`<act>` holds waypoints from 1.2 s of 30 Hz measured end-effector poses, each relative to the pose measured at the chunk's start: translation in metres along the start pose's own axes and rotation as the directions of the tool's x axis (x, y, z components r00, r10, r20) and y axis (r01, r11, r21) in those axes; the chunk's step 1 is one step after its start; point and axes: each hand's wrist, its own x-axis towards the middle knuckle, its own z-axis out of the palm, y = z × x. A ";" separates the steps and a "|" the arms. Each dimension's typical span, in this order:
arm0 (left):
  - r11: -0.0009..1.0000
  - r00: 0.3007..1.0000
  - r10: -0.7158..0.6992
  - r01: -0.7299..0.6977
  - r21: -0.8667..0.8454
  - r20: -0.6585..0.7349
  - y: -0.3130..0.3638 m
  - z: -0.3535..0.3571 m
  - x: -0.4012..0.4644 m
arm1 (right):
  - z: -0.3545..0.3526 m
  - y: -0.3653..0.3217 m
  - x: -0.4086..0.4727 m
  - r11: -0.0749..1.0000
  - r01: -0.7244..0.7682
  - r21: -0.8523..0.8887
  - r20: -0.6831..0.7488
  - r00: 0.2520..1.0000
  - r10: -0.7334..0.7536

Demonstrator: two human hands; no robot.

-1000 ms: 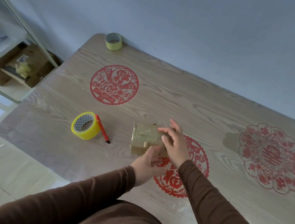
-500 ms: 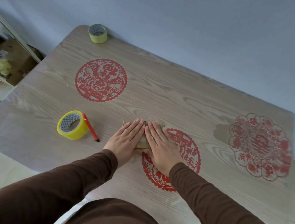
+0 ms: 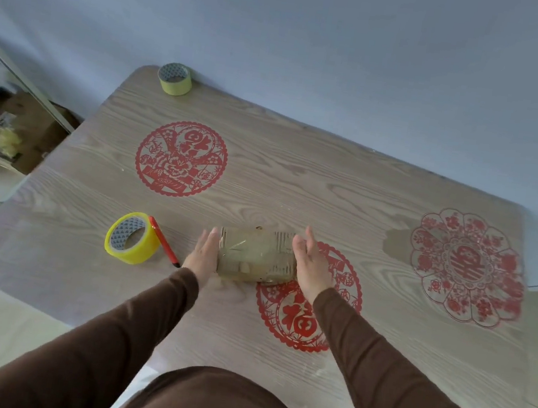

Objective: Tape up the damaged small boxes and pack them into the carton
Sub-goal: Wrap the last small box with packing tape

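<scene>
At mid-frame the taped box (image 3: 257, 255) lies lengthwise left to right between the flat, straight-fingered left hand (image 3: 202, 254) and right hand (image 3: 311, 266), which press its ends.

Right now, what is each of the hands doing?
Left hand: open, flat against the small box.
Right hand: open, flat against the box's other side.

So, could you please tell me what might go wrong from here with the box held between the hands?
The small box is only pressed between the flat left hand and right hand, so it could slip out if lifted this way. Its crumpled, glossy tape may hide gaps or peel. The red pen and yellow tape roll lie close beside the left hand and could be knocked. No carton shows on the table.
</scene>
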 end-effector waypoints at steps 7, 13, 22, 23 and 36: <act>0.975 0.996 0.061 -0.074 -0.210 -0.070 0.009 0.020 -0.017 | 0.013 0.001 -0.016 0.939 0.012 0.344 -0.133 0.990 0.036; 0.981 0.992 0.127 -0.124 -0.151 0.005 -0.017 0.024 -0.016 | 0.032 0.033 -0.013 0.938 0.004 0.346 -0.022 1.000 0.004; 0.967 0.999 0.033 -0.025 -0.255 0.028 -0.016 0.039 0.002 | 0.052 0.019 0.003 0.930 -0.006 0.369 -0.108 0.993 0.049; 0.964 0.999 0.034 -0.025 -0.265 0.028 -0.016 0.040 0.003 | 0.053 0.020 0.005 0.935 -0.011 0.354 -0.110 0.993 0.053; 0.945 0.946 0.324 -0.323 -0.045 0.026 0.019 0.020 -0.014 | 0.027 0.018 0.000 0.974 0.209 0.091 -0.193 0.963 -0.189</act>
